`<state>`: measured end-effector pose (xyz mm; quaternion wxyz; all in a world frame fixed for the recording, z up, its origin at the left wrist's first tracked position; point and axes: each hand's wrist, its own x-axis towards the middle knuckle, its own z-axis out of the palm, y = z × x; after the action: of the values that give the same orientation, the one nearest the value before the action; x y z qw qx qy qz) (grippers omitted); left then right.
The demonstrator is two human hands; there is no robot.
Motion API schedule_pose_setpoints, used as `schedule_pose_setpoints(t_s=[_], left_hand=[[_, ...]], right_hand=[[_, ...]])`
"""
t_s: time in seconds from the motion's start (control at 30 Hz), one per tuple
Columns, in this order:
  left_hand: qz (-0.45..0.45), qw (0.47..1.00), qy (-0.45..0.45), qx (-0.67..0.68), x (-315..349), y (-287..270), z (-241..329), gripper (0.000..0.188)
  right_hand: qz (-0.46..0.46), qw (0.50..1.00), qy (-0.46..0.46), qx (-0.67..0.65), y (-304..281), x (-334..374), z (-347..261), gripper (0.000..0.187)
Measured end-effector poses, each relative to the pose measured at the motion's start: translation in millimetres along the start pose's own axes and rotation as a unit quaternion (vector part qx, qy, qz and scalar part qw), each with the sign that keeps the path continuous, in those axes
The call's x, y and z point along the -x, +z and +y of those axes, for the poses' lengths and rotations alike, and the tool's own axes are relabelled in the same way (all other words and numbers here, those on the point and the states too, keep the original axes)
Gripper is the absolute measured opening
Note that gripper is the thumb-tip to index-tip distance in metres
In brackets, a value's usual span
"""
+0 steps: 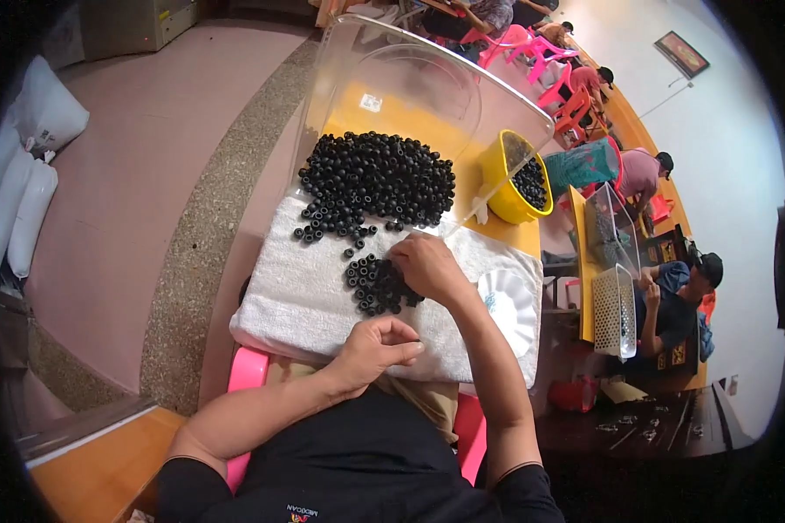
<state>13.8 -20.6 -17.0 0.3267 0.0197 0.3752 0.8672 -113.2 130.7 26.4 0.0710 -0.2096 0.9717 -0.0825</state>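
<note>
My left hand (377, 351) is over the near edge of the white towel (296, 301), its thumb and forefinger drawn together at the tips. Anything between those fingertips is too small to make out. Over the right side of a small pile of black ring-shaped pieces (373, 285) is my right hand (429, 268), back up and fingers bent down; its fingertips are hidden. Beyond lies a larger heap of the same black pieces (379, 179), at the mouth of a clear plastic bin (427, 74). A white fluted dish (513, 314) sits right of my right forearm.
A yellow basket (497, 209) with more black pieces stands right of the bin. White sacks (30, 209) lie at the far left. To the right, a person (672, 301) sits by a white perforated basket (615, 314); other people and pink chairs (545, 61) are farther back.
</note>
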Motion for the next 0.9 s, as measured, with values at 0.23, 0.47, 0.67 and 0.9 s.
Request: schedule_pose_setpoints(t_s=[0.23, 0.47, 0.67, 0.9], left_hand=[[0.024, 1.0, -0.004, -0.001, 2.2, 1.0, 5.4, 0.013], [0.03, 0.999, 0.012, -0.001, -0.5, 0.3, 2.1, 0.012], [0.033, 0.999, 0.011, -0.008, -0.8, 1.3, 2.3, 0.012], [0.022, 0.998, 0.04, -0.036, -1.0, -0.1, -0.3, 0.012]], right_hand=[[0.17, 0.957, -0.062, -0.227, -8.6, 47.9, -2.9, 0.013], [0.165, 0.887, -0.003, -0.432, 5.5, 90.8, -7.8, 0.013], [0.15, 0.862, -0.015, -0.484, 25.0, 116.9, -2.1, 0.017], [0.113, 0.866, 0.03, -0.486, 25.9, 133.7, -6.9, 0.016]])
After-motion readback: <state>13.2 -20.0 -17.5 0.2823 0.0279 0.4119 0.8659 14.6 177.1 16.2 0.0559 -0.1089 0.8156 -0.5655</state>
